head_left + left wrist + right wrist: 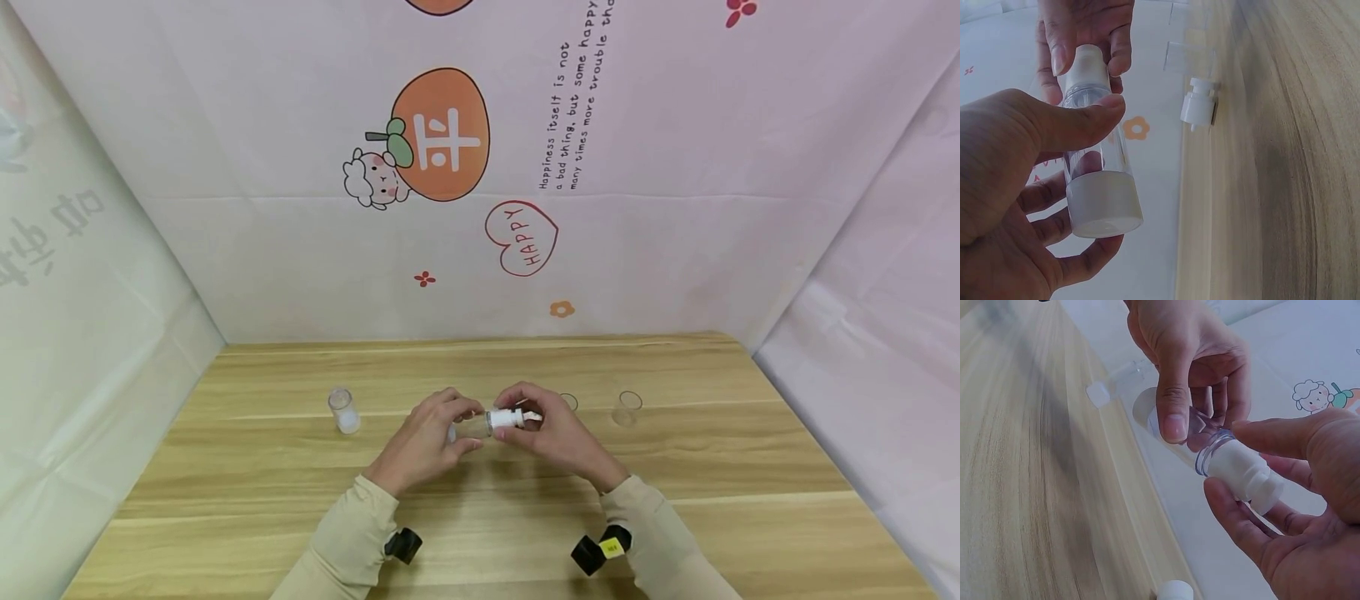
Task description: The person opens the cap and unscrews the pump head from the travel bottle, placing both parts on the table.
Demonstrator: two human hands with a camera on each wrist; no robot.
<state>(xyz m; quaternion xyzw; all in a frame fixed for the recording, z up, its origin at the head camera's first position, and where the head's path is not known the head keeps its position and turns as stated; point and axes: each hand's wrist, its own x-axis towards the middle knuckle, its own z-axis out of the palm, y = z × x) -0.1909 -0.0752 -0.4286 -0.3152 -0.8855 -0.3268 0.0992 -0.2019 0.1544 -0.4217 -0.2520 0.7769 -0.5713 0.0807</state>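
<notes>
Close over the wooden table, both hands hold one clear pump bottle [1094, 159] with a white base. My left hand [431, 435] grips its clear body, thumb on one side and fingers curled round the other, seen also in the left wrist view. At the opposite end, my right hand [555, 433] pinches the white pump top [1235, 467] between thumb and fingers. That pump top sits against the bottle's neck, in line with the body. The bottle lies tilted on its side, its white base toward the left hand and its nozzle end toward the right.
A second clear bottle [344, 410] with a white bottom stands on the table [300, 483] at the left. Beyond the right hand stand two clear caps, one [627, 408] farther right. A loose white pump top [1199, 107] rests near them. A printed cloth [300, 275] hangs behind the table.
</notes>
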